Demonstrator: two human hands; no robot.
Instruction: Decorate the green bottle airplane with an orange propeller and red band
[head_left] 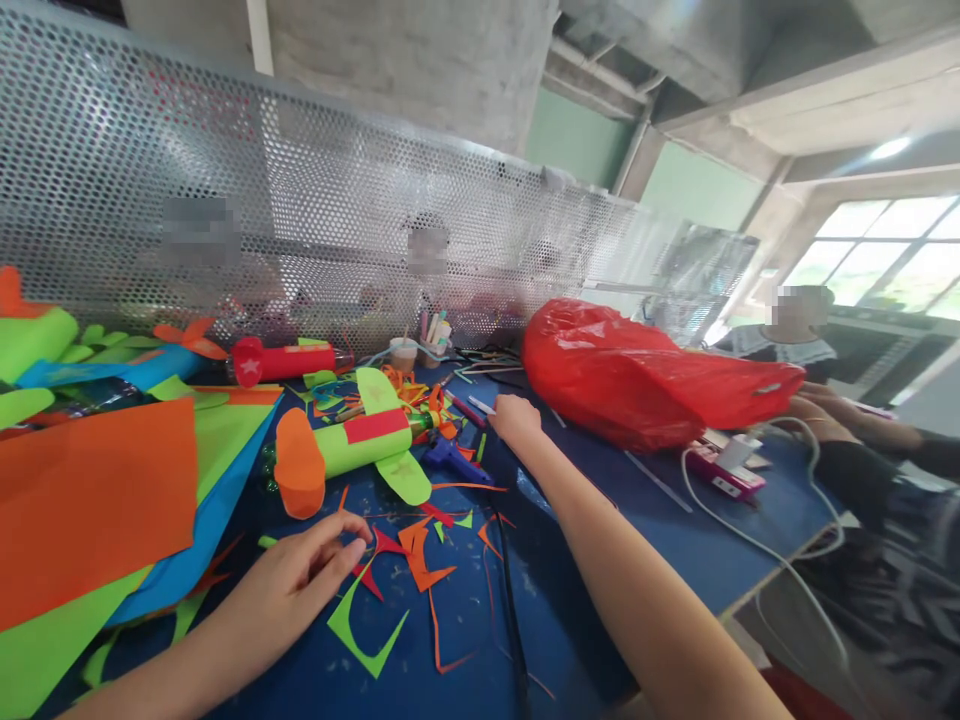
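Note:
My right hand [517, 420] reaches out over the blue table, its fingers closed on the end of a slim white pen [481, 405]. A dark purple marker [466, 409] lies just left of it. My left hand [319, 562] rests near the front, loosely curled with thumb and fingers apart, holding nothing. Beside its fingertips lie a green foam scrap [365, 632] and an orange scrap [420, 555]. Between my hands is a bottle airplane [360, 438] wrapped in green foam, with an orange tail and red band. A blue glue gun [457, 460] lies right of it.
Foam sheets [97, 500] are stacked at left, near a red foam-wrapped bottle [281, 361]. A large red plastic bag [607, 370] and a pink box [726, 472] with a white cable [720, 530] are at right. A perforated metal screen [337, 210] stands behind. Another person sits at right.

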